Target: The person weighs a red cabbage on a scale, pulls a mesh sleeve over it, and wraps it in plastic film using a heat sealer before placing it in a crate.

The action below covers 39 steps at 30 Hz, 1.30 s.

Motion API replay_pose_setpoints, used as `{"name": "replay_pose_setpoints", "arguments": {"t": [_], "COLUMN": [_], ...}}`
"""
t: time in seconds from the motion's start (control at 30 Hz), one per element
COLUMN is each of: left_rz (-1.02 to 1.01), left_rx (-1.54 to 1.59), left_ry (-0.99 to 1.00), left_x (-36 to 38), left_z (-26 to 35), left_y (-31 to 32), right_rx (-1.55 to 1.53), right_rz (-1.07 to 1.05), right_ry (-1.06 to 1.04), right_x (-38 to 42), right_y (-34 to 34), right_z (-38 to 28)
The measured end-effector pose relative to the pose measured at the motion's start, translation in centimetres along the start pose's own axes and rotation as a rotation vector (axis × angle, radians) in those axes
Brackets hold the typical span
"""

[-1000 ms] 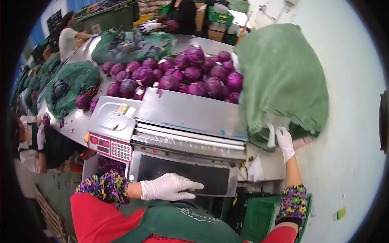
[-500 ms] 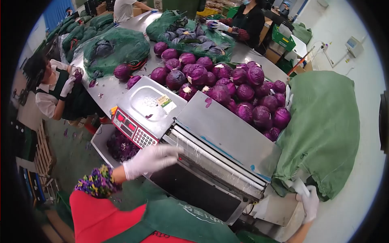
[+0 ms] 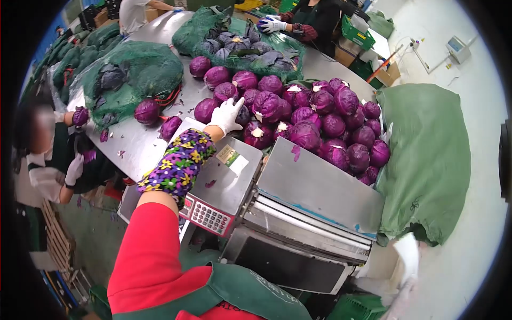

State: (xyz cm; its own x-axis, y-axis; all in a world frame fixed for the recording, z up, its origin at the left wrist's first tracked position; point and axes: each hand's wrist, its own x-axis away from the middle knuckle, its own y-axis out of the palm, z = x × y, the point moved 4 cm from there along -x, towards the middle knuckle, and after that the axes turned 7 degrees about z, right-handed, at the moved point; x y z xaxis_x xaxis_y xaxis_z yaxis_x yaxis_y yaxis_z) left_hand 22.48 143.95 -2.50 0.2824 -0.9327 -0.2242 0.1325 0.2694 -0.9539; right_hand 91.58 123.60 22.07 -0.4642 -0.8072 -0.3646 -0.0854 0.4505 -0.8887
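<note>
My left hand [image 3: 226, 116], in a white glove with a flowered sleeve cover, reaches past the scale onto the heap of red cabbages. Its fingers are spread over a dark red cabbage [image 3: 243, 116], largely hidden behind them. Low at the right edge, my right hand [image 3: 404, 300] is smeared by motion. A curved white strip [image 3: 408, 255] runs up from its fingers, beside the mouth of the green sack. Below my left forearm is the scale [image 3: 224, 169] with its red keypad. The film-wrapping machine [image 3: 320, 194] stands in front of me.
A large green sack [image 3: 426, 160] stands right of the heap. Green net bags [image 3: 136, 69] with cabbages lie across the metal table [image 3: 184, 98]. One person [image 3: 48, 154] at left holds a cabbage [image 3: 80, 116]; another person [image 3: 314, 21] works at the back.
My left hand has moved from over the wrapping machine up and forward to the cabbages. My right hand has dropped lower with the white strip. The view has shifted slightly.
</note>
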Motion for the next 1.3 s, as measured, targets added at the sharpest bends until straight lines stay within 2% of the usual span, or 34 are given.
{"name": "replay_pose_setpoints", "arguments": {"t": [0.07, 0.13, 0.17, 0.27, 0.3, 0.33, 0.43, 0.53, 0.57, 0.6, 0.67, 0.73, 0.8, 0.93, 1.0, 1.03, 1.13, 1.2, 1.27, 1.3], "left_rz": [0.029, 0.086, 0.090, 0.023, 0.100, 0.189, 0.316, 0.166, 0.076, 0.090, -0.046, 0.066, 0.012, 0.087, -0.010, 0.085, 0.192, 0.181, 0.254, 0.257], "left_rx": [0.027, 0.081, 0.137, 0.301, 0.391, 0.497, 0.540, 0.709, 0.767, 0.743, 0.447, 0.407, 0.377, 0.420, 0.511, 0.426, 0.432, 0.452, 0.736, 0.737], "left_ry": [0.014, -0.010, -0.002, -0.018, -0.027, -0.029, 0.171, 0.120, 0.039, 0.055, 0.078, 0.141, 0.148, 0.129, 0.111, 0.179, 0.201, 0.169, 0.080, 0.080], "left_x": [-0.3, -0.7, -0.7, -1.0, -1.2, -1.1, 0.9, 5.1, 6.8, 8.3, 11.5, 14.1, 14.7, 15.1, 15.4, 15.8, 16.5, 16.6, 15.9, 16.1], "left_z": [0.1, -0.1, -0.5, -1.3, -2.1, -2.4, -1.7, -1.9, -2.0, -2.4, -0.4, 1.3, 1.5, 1.6, 2.0, 2.4, 3.3, 3.4, 2.6, 2.5], "left_y": [1.0, 1.4, 1.2, -0.4, -0.5, -1.7, -9.1, -12.2, -12.2, -11.3, -14.4, -15.7, -15.2, -14.4, -14.4, -14.5, -14.1, -13.2, -10.9, -10.3], "right_rx": [-0.224, -0.226, -0.376, -0.425, -0.468, -0.465, -0.506, -0.778, -0.795, -0.810, -0.797, -0.831, -0.840, -0.905, -0.887, -0.878, -0.907, -0.892, -0.875, -0.901], "right_rz": [-0.009, -0.034, -0.090, -0.052, -0.190, -0.186, -0.278, -0.482, -0.519, -0.555, -0.589, -0.692, -0.724, -0.776, -0.687, -0.740, -0.781, -0.806, -0.827, -0.819], "right_ry": [-0.166, -0.266, -0.095, -0.216, -0.083, -0.077, -0.087, 0.045, -0.026, -0.096, -0.157, -0.239, -0.230, -0.313, -0.418, -0.388, -0.324, -0.279, -0.237, -0.227], "right_x": [3.0, 6.5, 8.2, 10.8, 11.4, 11.8, 12.1, 13.0, 13.2, 13.5, 13.7, 14.1, 14.6, 15.1, 15.7, 16.1, 16.9, 17.1, 17.2, 17.2], "right_y": [1.7, 1.8, 2.3, 4.0, 3.5, 3.5, 4.3, 5.8, 6.3, 6.9, 7.7, 8.3, 8.2, 10.5, 11.2, 10.8, 10.4, 9.8, 9.7, 9.9], "right_z": [-1.7, -4.9, -6.4, -7.0, -8.7, -9.7, -13.1, -17.2, -18.2, -18.9, -19.7, -20.8, -22.8, -23.4, -23.8, -24.4, -24.9, -25.1, -25.0, -24.7]}}
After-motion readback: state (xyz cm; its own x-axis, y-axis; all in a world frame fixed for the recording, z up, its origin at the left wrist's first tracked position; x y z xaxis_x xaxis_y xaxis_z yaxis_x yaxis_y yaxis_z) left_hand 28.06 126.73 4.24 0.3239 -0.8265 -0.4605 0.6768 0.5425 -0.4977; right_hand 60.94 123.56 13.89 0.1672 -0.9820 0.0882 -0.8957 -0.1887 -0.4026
